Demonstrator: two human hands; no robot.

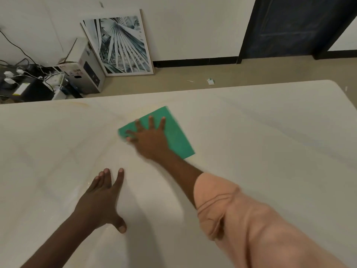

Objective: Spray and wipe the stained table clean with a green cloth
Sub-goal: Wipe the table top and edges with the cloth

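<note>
A folded green cloth (173, 132) lies flat on the white table (270, 151), a little beyond its middle. My right hand (150, 140) presses down on the cloth with fingers spread, and its edge is blurred. My left hand (102, 198) rests flat on the tabletop nearer to me, fingers apart, holding nothing. A faint yellowish stain (81, 104) shows near the table's far left edge, and pale smears surround the cloth. Wet sheen glints on the surface beside my left hand. No spray bottle is in view.
Beyond the table's far edge, on the floor, a framed palm-leaf picture (123, 45) leans on the wall. A cardboard box (85, 70) and tangled cables with plugs (29, 78) sit at the left. A dark door frame (289, 28) stands at the right.
</note>
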